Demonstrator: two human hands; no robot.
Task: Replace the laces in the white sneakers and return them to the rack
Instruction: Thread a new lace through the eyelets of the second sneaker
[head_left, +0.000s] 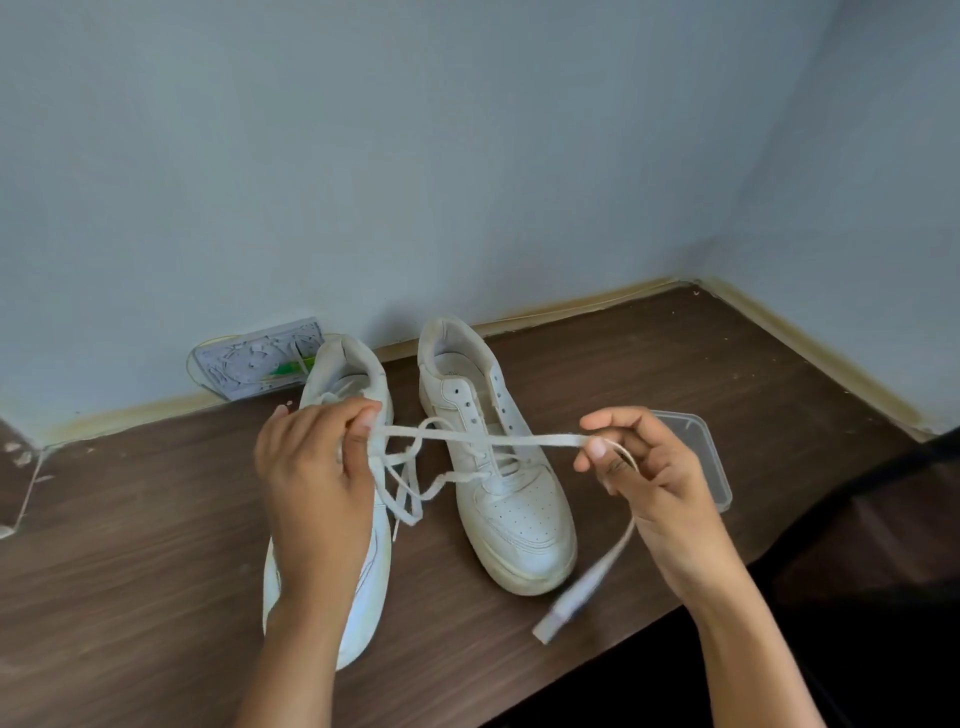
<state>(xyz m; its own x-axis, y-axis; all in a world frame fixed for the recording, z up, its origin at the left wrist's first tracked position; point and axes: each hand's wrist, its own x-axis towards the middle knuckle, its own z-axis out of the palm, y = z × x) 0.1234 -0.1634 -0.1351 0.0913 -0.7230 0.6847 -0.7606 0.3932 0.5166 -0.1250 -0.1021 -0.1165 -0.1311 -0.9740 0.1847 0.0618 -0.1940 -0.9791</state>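
White lace (498, 440) stretches above two sneakers (511, 483), its ends pinched by left hand (311, 478) and right hand (644, 467).

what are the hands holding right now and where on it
Both hold the white shoelace threaded in the right-hand sneaker: left hand pinches one strand, right hand pinches the other short of its dangling tip.

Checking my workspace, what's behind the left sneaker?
Behind the left sneaker, a patterned grey packet with something green leans against the wall. The sneaker's heel covers the packet's right end.
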